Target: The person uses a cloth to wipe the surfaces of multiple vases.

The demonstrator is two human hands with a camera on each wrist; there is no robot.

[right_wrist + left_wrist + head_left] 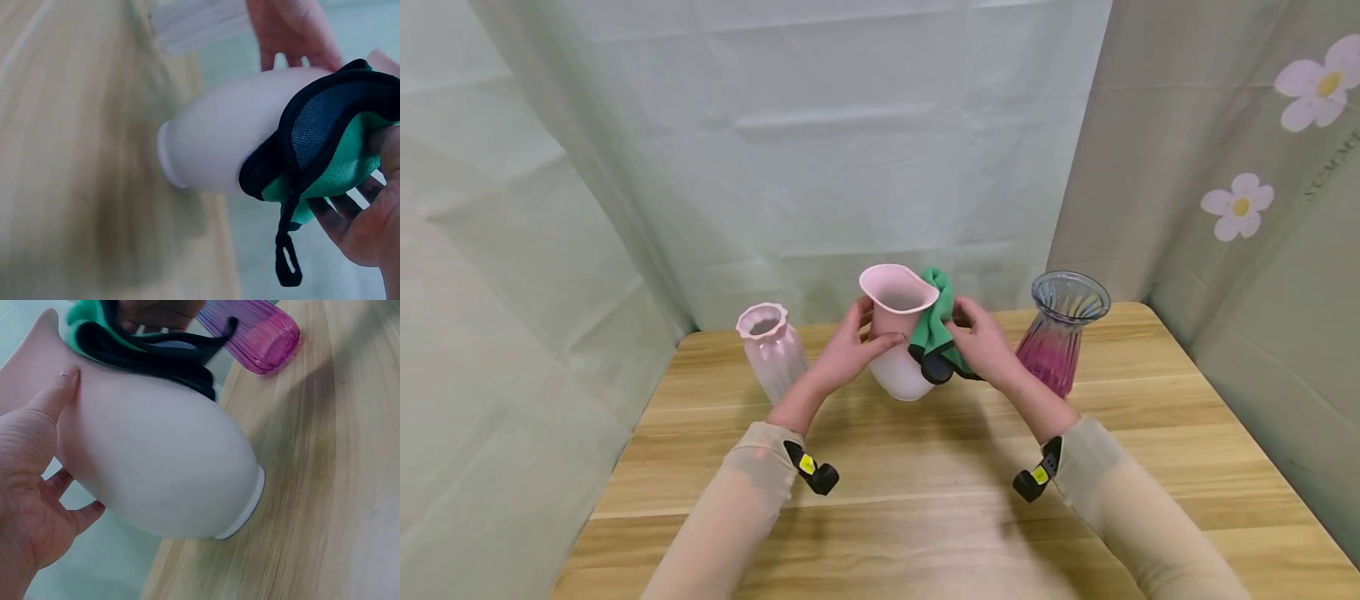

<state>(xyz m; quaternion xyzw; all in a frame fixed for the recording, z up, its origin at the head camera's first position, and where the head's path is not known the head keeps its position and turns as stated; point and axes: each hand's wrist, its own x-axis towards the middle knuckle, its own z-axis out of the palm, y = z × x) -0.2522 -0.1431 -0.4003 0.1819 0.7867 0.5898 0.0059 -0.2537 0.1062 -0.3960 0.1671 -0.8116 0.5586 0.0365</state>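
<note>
A pink-and-white vase (901, 373) with a flared, wavy rim is tilted in the middle of the head view. My left hand (847, 352) grips its neck from the left, thumb across the front. On the vase's right side lies a green cloth (934, 323) with black edging, held in my right hand (987, 343). In the right wrist view the cloth's dark patch and black hanging loop (287, 262) show, the loop dangling free. The white foot (245, 509) of the vase appears close over the table in the left wrist view.
To the left stands a pale pink ribbed vase (775, 358) with a scalloped rim. A glass vase (1060, 337), grey-blue above and magenta below, stands behind my right forearm. The wooden table (917, 533) ends at a pale curtain (880, 150) behind.
</note>
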